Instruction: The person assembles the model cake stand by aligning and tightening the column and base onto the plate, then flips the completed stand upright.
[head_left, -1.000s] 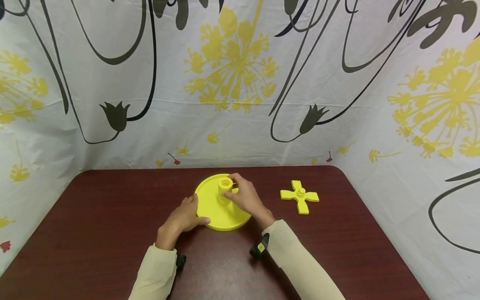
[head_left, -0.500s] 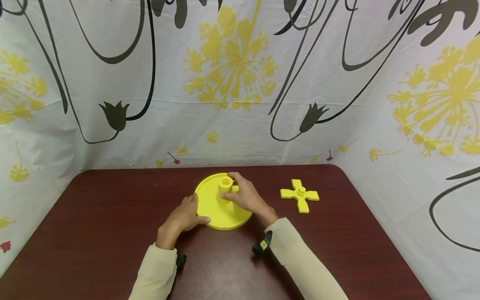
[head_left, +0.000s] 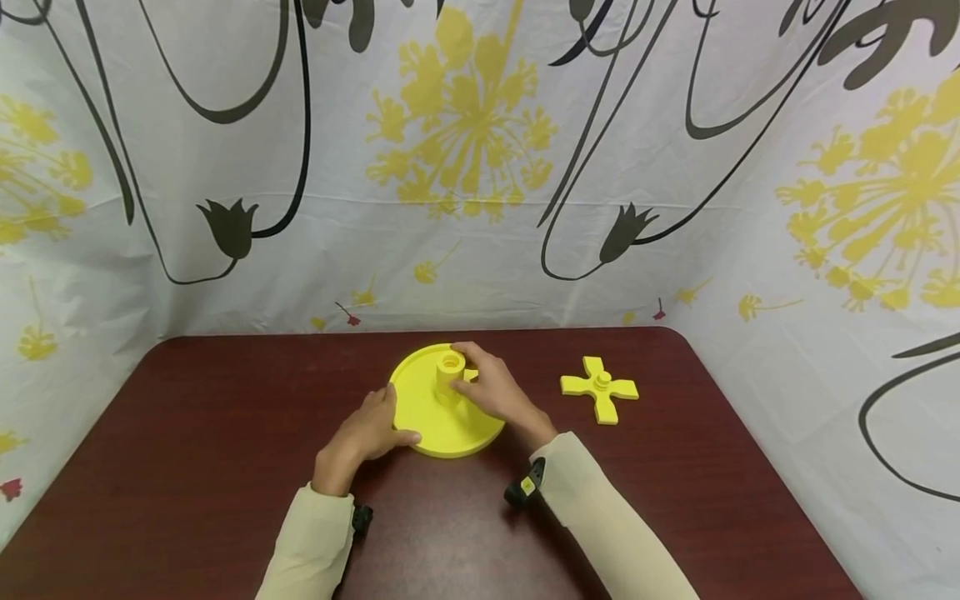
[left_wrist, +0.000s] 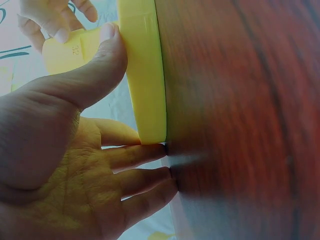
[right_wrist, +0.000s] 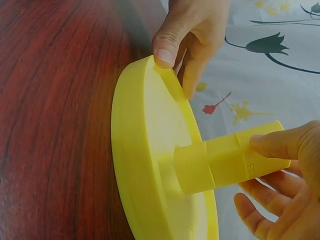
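A round yellow base (head_left: 450, 437) with a low rim lies flat on the table. From its middle rises a hollow yellow post (head_left: 449, 382), upright, with raised numerals on its side in both wrist views. My left hand (head_left: 367, 429) grips the base by its left rim. In the left wrist view the thumb lies over the rim (left_wrist: 145, 75) while the other fingers spread along the edge down to the tabletop. Near its top the post (right_wrist: 235, 160) is pinched between the thumb and fingers of my right hand (head_left: 497, 389). A small yellow tab (head_left: 471, 376) shows beside those fingers.
To the right on the dark red-brown table (head_left: 225, 433) lies a yellow four-armed cross piece (head_left: 602, 386) with a short round stub in its middle. A white flower-patterned cloth (head_left: 480, 275) hangs behind the table's far edge and at both sides.
My right thumb has shifted slightly around the post, and the right wrist sits a little farther right than a second ago. My left hand and the base have stayed in place.
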